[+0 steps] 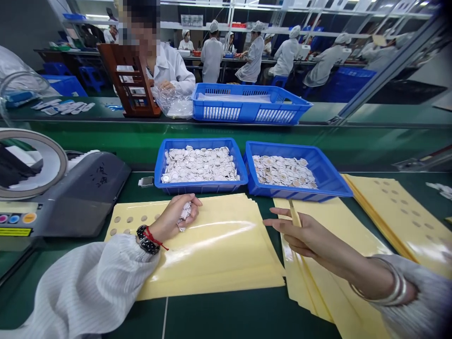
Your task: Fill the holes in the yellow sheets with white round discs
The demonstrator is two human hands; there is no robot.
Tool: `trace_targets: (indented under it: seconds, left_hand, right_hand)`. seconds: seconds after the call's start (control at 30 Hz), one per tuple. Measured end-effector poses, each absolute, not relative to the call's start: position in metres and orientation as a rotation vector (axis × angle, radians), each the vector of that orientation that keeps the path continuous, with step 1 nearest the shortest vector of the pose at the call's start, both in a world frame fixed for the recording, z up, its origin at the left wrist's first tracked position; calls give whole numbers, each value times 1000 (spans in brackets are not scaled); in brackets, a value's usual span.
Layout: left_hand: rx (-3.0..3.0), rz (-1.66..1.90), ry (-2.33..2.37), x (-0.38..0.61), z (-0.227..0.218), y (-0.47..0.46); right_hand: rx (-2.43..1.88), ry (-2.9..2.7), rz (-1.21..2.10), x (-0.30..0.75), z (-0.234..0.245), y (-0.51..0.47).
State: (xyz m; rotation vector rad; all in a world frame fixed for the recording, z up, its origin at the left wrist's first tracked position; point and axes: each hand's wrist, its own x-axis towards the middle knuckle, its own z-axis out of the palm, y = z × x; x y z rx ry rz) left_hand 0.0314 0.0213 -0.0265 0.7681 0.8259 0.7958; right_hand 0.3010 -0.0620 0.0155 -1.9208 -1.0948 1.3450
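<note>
My left hand [176, 214] rests on a stack of glossy yellow sheets [219, 245], fingers curled round a small pile of white round discs [184, 213]. My right hand [300, 233] hovers over a second yellow stack [339, 221] to the right, fingers stretched leftward, with a thin yellow stick [294, 214] held between them. Two blue trays sit just beyond: the left tray [201, 184] is heaped with white discs, the right tray [326, 176] holds a thinner layer of them.
A grey machine [81, 197] with coloured buttons stands at the left. More yellow sheets [402, 216] with round holes lie at the far right. Across the green belt a person in white sits behind a wooden rack [129, 80] and a large blue basket [247, 106]. Several workers stand farther back.
</note>
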Motion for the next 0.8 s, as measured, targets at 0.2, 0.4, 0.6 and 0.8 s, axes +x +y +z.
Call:
trace_targets:
  seconds: [0.2,0.4,0.6,0.8]
  left_hand:
    - [835,815,842,32,-27,19]
    - [893,847,840,38,-30,18]
    - [931,848,848,57,-35,19]
    - [959,820,853,73,-31,16]
  right_hand:
    - [-1881,-1942,860,292,-6,-87]
    - [-1727,-2580,437,288,-34,-111]
    - [-1566,-2603,17,307,-54,-109]
    - [-1650,-2484,0,330,-75,-113]
